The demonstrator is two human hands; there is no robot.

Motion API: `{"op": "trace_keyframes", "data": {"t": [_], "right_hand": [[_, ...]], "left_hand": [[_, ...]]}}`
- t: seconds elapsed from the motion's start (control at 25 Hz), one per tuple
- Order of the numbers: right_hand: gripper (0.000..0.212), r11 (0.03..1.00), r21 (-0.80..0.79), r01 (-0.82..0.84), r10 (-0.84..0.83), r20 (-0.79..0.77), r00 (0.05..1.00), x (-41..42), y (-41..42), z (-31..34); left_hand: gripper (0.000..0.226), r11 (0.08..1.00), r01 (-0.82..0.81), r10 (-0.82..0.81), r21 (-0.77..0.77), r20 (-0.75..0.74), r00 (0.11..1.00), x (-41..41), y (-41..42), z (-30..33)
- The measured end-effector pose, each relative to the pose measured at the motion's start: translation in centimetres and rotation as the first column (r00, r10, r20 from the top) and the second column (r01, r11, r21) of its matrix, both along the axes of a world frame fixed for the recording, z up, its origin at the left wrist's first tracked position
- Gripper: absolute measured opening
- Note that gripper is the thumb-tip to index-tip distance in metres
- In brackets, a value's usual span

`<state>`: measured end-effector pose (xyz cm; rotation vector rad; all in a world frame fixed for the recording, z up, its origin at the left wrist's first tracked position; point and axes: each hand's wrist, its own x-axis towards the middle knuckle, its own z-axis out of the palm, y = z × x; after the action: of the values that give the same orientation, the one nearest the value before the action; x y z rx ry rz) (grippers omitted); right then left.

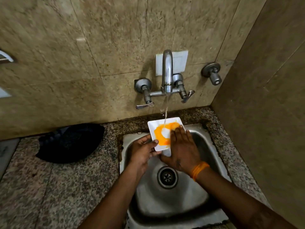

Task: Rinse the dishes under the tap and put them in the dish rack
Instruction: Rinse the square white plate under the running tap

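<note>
Hands [165, 151] — two — one plate [162, 129]

The speckled brown granite counter [69, 184] ran along the tiled wall. A stainless steel sink [214, 156] sat sunk into it, and a crumpled dark cloth [71, 142] lay on it, left of the sink.

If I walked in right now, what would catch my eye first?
The square white plate smeared bright orange, held over the steel sink with tap water streaming onto it. The left hand grips its edge while the right hand rubs its face. A dark cloth lies on the counter, left.
</note>
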<state>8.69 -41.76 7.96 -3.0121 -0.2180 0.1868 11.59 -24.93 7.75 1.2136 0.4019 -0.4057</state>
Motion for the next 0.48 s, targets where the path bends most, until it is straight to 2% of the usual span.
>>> {"op": "trace_keyframes", "data": {"t": [0.12,0.16,0.24,0.32,0.36,0.48], "right_hand": [[0.104,0.952,0.214,-0.22,0.221,0.022,0.975,0.5,1.1,0.0],[0.102,0.941,0.226,-0.252,0.25,0.038,0.967,-0.1,1.1,-0.5],[0.102,0.97,0.105,-0.22,0.21,0.094,0.973,-1.1,0.0,-1.3],[0.106,0.994,-0.043,-0.102,0.104,0.049,0.993,-0.1,-1.1,-1.2],[0.105,0.994,-0.04,-0.102,0.103,0.029,0.994,0.7,-0.9,-0.8],[0.103,0.94,0.204,-0.273,0.269,0.051,0.962,1.4,1.3,-0.3]], "left_hand": [[0.025,0.999,0.021,-0.022,0.027,0.016,1.0,0.5,0.1,0.1],[0.024,0.999,0.002,-0.003,0.034,0.021,1.0,0.8,0.5,0.1],[0.022,0.998,-0.037,0.037,0.047,0.007,0.999,1.1,1.4,-0.1],[0.024,0.998,-0.006,0.006,0.059,-0.009,1.0,0.9,1.4,-0.2],[0.026,0.998,0.028,-0.028,0.064,-0.011,1.0,0.9,1.1,-0.2],[0.029,0.994,0.091,-0.092,0.06,0.01,0.996,1.1,0.2,0.2]]}}
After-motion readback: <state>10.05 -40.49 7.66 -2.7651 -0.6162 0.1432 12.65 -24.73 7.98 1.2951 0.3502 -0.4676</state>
